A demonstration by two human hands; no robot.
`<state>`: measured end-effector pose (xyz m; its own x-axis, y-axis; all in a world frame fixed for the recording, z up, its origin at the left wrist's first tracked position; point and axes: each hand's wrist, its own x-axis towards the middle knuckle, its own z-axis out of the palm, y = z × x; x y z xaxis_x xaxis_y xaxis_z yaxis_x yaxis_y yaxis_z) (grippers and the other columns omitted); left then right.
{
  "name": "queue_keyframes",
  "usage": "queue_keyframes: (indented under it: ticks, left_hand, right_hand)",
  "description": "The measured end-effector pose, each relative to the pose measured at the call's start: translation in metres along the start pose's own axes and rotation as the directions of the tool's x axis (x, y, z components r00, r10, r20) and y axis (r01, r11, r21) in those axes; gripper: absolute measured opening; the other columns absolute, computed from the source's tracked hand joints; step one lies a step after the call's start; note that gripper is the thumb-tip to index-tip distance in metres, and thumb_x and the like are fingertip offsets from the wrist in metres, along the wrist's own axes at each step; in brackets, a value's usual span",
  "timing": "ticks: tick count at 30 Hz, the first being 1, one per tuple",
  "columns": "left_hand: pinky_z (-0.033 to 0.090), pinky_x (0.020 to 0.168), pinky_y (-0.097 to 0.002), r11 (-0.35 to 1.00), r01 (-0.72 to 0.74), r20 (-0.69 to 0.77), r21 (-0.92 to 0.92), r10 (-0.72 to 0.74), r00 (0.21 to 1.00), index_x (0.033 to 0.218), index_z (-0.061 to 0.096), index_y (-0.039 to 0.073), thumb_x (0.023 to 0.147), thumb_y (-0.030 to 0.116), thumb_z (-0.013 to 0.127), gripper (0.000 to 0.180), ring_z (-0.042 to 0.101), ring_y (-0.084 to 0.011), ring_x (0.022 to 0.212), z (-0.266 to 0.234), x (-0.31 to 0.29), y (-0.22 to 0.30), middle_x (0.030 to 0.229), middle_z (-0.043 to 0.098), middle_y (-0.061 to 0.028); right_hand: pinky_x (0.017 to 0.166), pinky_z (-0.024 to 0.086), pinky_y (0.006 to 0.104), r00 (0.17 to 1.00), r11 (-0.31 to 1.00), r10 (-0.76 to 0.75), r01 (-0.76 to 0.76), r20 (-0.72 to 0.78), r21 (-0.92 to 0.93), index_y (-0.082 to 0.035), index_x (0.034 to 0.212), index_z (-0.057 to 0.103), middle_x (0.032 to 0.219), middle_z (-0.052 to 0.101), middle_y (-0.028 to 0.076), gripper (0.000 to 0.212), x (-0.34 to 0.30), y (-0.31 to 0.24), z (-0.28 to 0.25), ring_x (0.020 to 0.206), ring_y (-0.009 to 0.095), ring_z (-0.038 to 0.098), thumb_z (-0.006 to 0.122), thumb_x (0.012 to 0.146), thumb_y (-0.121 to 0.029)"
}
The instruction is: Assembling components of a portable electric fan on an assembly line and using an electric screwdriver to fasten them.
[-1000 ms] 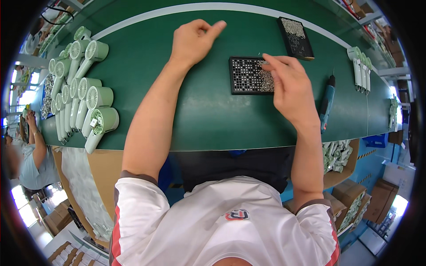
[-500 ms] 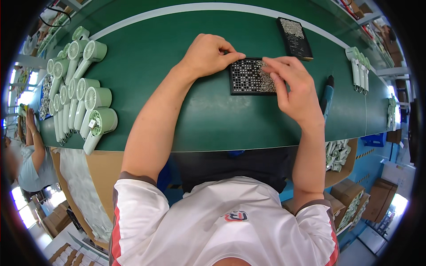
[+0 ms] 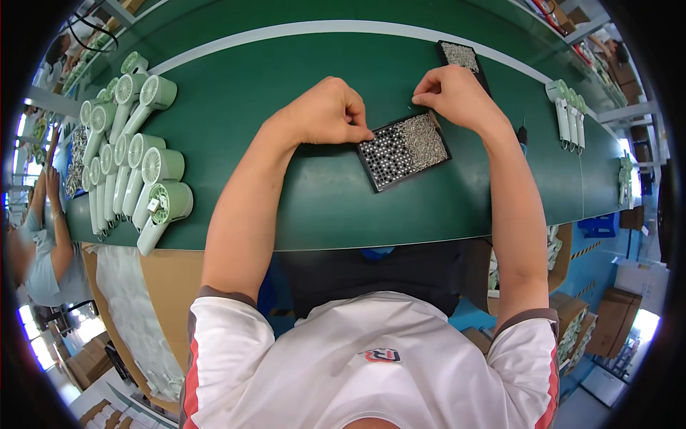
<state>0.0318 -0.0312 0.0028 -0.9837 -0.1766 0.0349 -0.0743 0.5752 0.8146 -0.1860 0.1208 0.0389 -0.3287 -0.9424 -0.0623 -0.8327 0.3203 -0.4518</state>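
Observation:
A black tray with a grid of holes [image 3: 414, 176] lies turned at an angle on the green table. Small silver screws [image 3: 427, 139] are heaped over its right half, and the left half shows rows of holes, many with bright dots in them. My left hand [image 3: 325, 111] pinches the tray's far left corner between thumb and fingers. Just beyond the tray's far edge, my right hand [image 3: 457, 93] is closed, with thumb and fingertips pressed together. Whatever it may hold is too small to make out.
A second black tray of screws [image 3: 461, 56] lies behind my right hand. To the right are a screwdriver [image 3: 522, 136], partly hidden by my arm, and several pale green handheld fans [image 3: 568, 118]. More fans [image 3: 161, 164] stand in rows at left. A co-worker [image 3: 53, 250] is at far left.
The tray has turned and now lies askew, nearer to me. My right hand has left the screws and moved to beyond the tray's far edge. My left hand stays at the corner.

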Motion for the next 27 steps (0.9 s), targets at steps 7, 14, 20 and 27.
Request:
queue_keyframes:
  ticks: [7, 14, 20, 27]
  left_hand:
    - [0.04, 0.053, -0.0311, 0.996, 0.027, 0.097, 0.084, -0.035, 0.995, 0.068, 0.071, 0.0, 0.074, 0.01, 0.087, 0.02, 0.051, -0.0139, 0.058, -0.007, -0.008, 0.011, 0.063, 0.061, -0.0052]
    - [0.048, 0.055, -0.0355, 0.981, 0.037, 0.085, 0.19, -0.053, 0.995, 0.07, 0.073, 0.002, 0.076, 0.023, 0.087, 0.026, 0.06, -0.0215, 0.055, -0.003, -0.001, 0.015, 0.059, 0.064, -0.0087]
    - [0.046, 0.055, -0.0297, 0.995, -0.022, -0.066, 0.101, 0.029, 0.997, 0.079, 0.075, 0.002, 0.081, 0.025, 0.086, 0.026, 0.058, -0.0147, 0.056, 0.019, 0.004, 0.008, 0.062, 0.063, -0.0071]
    - [0.05, 0.056, -0.0333, 0.971, 0.031, -0.092, 0.236, -0.009, 0.996, 0.074, 0.071, 0.0, 0.084, 0.018, 0.08, 0.022, 0.067, -0.0196, 0.058, 0.018, 0.001, 0.014, 0.063, 0.067, -0.0117]
  right_hand:
    - [0.068, 0.054, 0.0369, 0.992, 0.996, 0.081, -0.077, 0.101, -0.037, 0.002, 0.085, 0.077, 0.077, 0.074, 0.015, 0.021, 0.011, -0.009, 0.005, 0.071, 0.023, 0.07, 0.086, 0.078, -0.017]
    - [0.07, 0.054, 0.0386, 0.983, 0.997, 0.019, -0.006, 0.185, -0.072, 0.003, 0.087, 0.077, 0.078, 0.074, 0.017, 0.024, 0.022, 0.0, 0.002, 0.072, 0.024, 0.07, 0.082, 0.084, -0.02]
    - [0.068, 0.053, 0.0375, 0.984, 0.994, 0.021, -0.001, 0.176, -0.109, 0.005, 0.09, 0.076, 0.077, 0.073, 0.014, 0.027, 0.015, 0.0, -0.005, 0.07, 0.021, 0.067, 0.077, 0.089, -0.022]
    - [0.065, 0.053, 0.0318, 1.0, 0.999, -0.01, 0.01, 0.004, 0.052, 0.006, 0.09, 0.071, 0.078, 0.07, 0.011, 0.022, -0.047, -0.029, -0.013, 0.07, 0.017, 0.065, 0.077, 0.09, -0.015]
